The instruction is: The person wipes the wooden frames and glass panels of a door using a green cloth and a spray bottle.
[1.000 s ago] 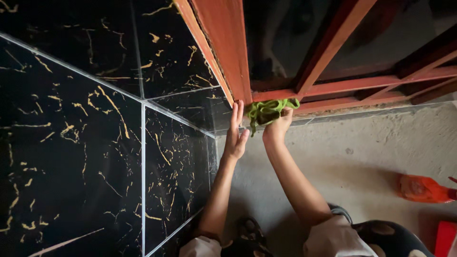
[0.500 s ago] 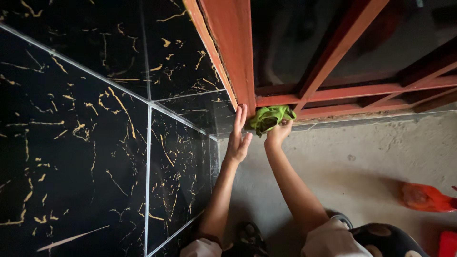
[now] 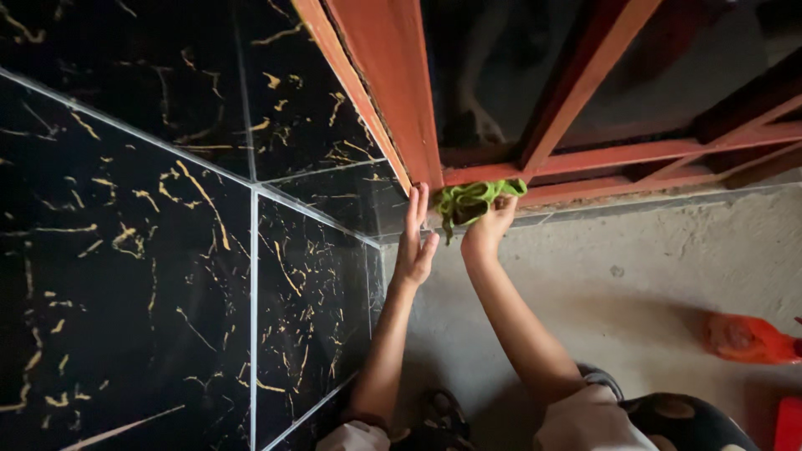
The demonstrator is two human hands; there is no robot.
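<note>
Fingers (image 3: 498, 210) of my right hand (image 3: 486, 227) bunched around green rag (image 3: 468, 200); left hand (image 3: 414, 242) flat, empty, at its nine o'clock against red door frame (image 3: 401, 92).

Right hand (image 3: 484, 230) pressing green cloth (image 3: 469, 199) against red door frame (image 3: 576, 159), left hand (image 3: 414, 242) flat on black tiled wall (image 3: 167, 209)

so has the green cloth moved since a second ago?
Barely. The green cloth sits at the same corner of the red frame, under the right hand; it only bunched and spread.
</note>
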